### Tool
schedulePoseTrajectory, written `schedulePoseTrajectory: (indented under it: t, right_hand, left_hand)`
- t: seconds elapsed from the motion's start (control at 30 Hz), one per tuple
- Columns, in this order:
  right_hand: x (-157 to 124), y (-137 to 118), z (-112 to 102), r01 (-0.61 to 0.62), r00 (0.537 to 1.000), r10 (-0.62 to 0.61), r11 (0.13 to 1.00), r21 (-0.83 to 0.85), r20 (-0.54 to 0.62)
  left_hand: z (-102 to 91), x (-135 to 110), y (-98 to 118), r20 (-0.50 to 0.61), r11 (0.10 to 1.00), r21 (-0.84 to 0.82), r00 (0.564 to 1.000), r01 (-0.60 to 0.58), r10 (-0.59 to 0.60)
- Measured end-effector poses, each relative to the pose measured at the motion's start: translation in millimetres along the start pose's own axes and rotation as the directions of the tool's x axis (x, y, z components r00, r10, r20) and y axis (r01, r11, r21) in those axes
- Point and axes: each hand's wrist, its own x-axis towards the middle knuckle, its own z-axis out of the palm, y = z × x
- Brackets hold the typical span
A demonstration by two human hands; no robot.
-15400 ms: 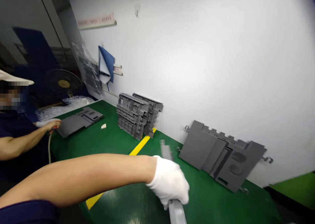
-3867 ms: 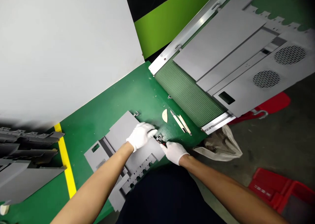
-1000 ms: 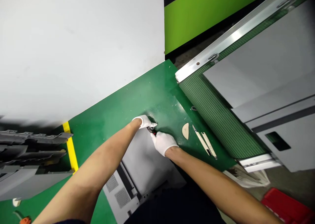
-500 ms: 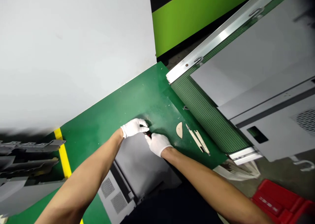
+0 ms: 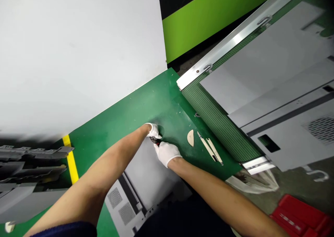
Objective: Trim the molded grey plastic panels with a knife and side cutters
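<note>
A grey plastic panel (image 5: 150,172) with mesh vents lies on the green table (image 5: 125,122) right in front of me. Both my hands wear white gloves and meet at the panel's far corner. My right hand (image 5: 166,153) is closed round a small red-handled cutter (image 5: 155,141), whose tip sits at that corner. My left hand (image 5: 153,130) is curled on the corner just beyond the cutter, its fingers closed and pressing there; what they pinch is hidden.
A beige wedge-shaped scraper (image 5: 190,137) and two thin blades (image 5: 211,149) lie right of my hands. Further right a green ribbed conveyor (image 5: 221,122) carries large grey panels (image 5: 276,87). Grey parts (image 5: 28,167) stack at left past a yellow line (image 5: 70,158). Red bins (image 5: 300,218) stand on the floor.
Since half a second ago my left hand has curled in tighter on the panel corner and my forearm covers more of it. The right hand with the cutter has barely shifted.
</note>
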Motion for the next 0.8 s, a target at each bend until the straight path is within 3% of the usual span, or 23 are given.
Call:
schedulePoseTrajectory:
  t: [0.13,0.2,0.3,0.5,0.6,0.67,0.8]
  right_hand:
    - [3,4,3,-0.029,0.999,0.027,0.998,0.051,0.044]
    - [5,7,2,-0.038,0.996,0.031,0.996,0.083,0.086]
    - [7,11,-1,-0.026,0.993,0.013,0.993,0.117,0.116]
    - [10,13,5,-0.024,0.991,0.013,0.996,0.084,0.133]
    - [12,14,10,-0.009,0.988,-0.005,0.996,0.09,0.155]
    - [13,14,10,-0.01,0.988,-0.002,0.997,0.079,0.154]
    - [11,7,4,-0.011,0.99,0.008,1.0,0.019,0.139]
  left_hand:
    - [5.1,-14,-7,0.023,0.998,-0.034,0.999,-0.046,0.047]
    - [10.6,-28,-17,-0.075,0.969,-0.184,0.986,-0.163,0.151]
    - [19.5,-46,-37,-0.261,0.863,-0.37,0.93,-0.345,0.26]
    - [27.9,-49,-52,-0.345,0.757,-0.44,0.869,-0.483,0.354]
    - [28.8,-46,-54,-0.342,0.744,-0.449,0.864,-0.495,0.369]
    - [28.9,-42,-51,-0.322,0.769,-0.446,0.883,-0.459,0.34]
    - [26.4,-23,-34,-0.194,0.908,-0.366,0.971,-0.202,0.137]
